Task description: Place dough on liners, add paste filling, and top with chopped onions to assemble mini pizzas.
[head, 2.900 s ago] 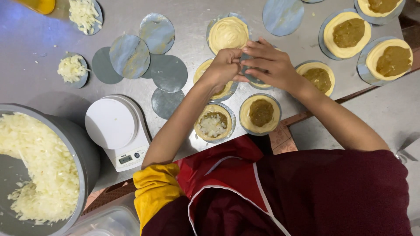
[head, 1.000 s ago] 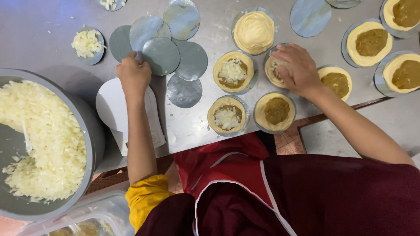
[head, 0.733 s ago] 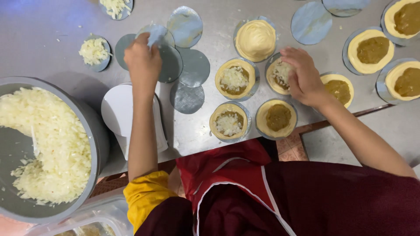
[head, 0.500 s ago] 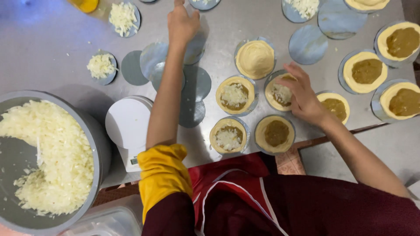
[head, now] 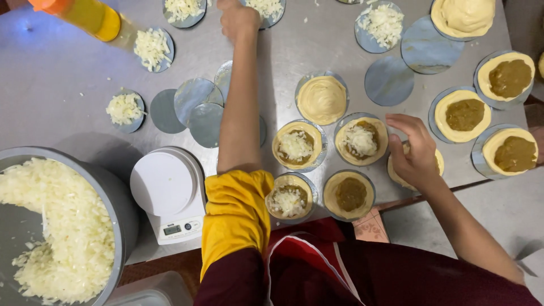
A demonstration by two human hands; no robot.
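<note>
Two hands: both are at work over a steel table (head: 317, 56) covered with small metal discs and filled dough rounds.
Left hand (head: 238, 17): stretched to the far edge of the table, fingers curled shut into a loose fist at a disc of grated cheese (head: 266, 8); what it grips, if anything, cannot be told.
Left sleeve (head: 235, 212): yellow cuff, dark red above.
Right hand (head: 416, 150): fingers open and bent, resting over a dough round (head: 437, 164) at the near edge of the table, covering most of it.
Cheese-topped rounds: one (head: 361, 140) just left of the right hand, another (head: 296, 145) beside it, a third (head: 287, 200) nearer the body.
Brown-filled round (head: 350, 194): near edge, no cheese on it.
Plain dough round (head: 321, 99): behind the cheese-topped pair.
More brown-filled rounds: three at the right, the middle one (head: 463, 115) just beyond the right hand.
Bare discs (head: 195, 105): overlapping cluster left of the left forearm.
Kitchen scale (head: 168, 192): white, near edge, left of the sleeve.
Big bowl (head: 122, 198): grey, bottom left, holding grated cheese (head: 56, 226).
Bottle (head: 85, 12): orange, top left corner.
</note>
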